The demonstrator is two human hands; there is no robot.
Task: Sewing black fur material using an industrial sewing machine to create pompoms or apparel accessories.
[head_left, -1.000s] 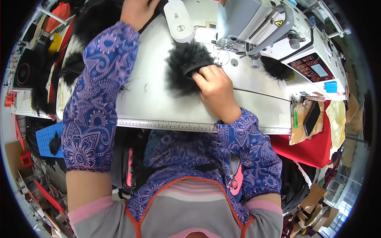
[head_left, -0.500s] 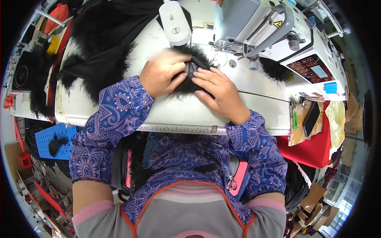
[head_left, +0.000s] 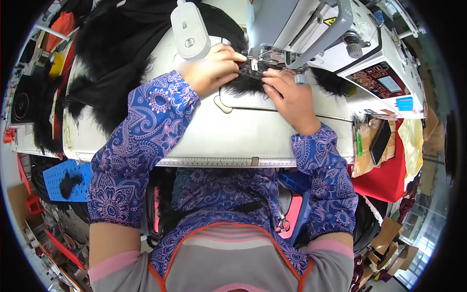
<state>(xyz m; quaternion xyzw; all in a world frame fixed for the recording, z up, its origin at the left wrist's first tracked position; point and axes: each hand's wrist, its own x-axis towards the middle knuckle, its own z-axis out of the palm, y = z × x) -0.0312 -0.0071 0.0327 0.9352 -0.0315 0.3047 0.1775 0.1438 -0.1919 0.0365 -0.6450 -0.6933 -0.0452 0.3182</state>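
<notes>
A piece of black fur fabric [head_left: 244,87] lies under the presser foot [head_left: 254,64] of a sewing machine. My left hand [head_left: 210,71] is closed on the left side of the fur, its index finger reaching close to the foot; part of this hand is blurred. To the right of the foot, my right hand [head_left: 293,100] rests with its fingers laid on the fur's edge and the thumb apart. The fur hides what lies beneath it.
More black fur fabric [head_left: 109,63] covers the table's left side. A white lamp head [head_left: 189,31] hangs above my left hand. The machine's control panel [head_left: 382,80] stands at right, above a phone [head_left: 380,142] and green snips [head_left: 359,142]. A ruler strip [head_left: 219,162] lines the front edge.
Both hands and the fur have moved up to the presser foot, my right hand also going right. The fur went from near the table's middle to under the foot. The view has shifted slightly.
</notes>
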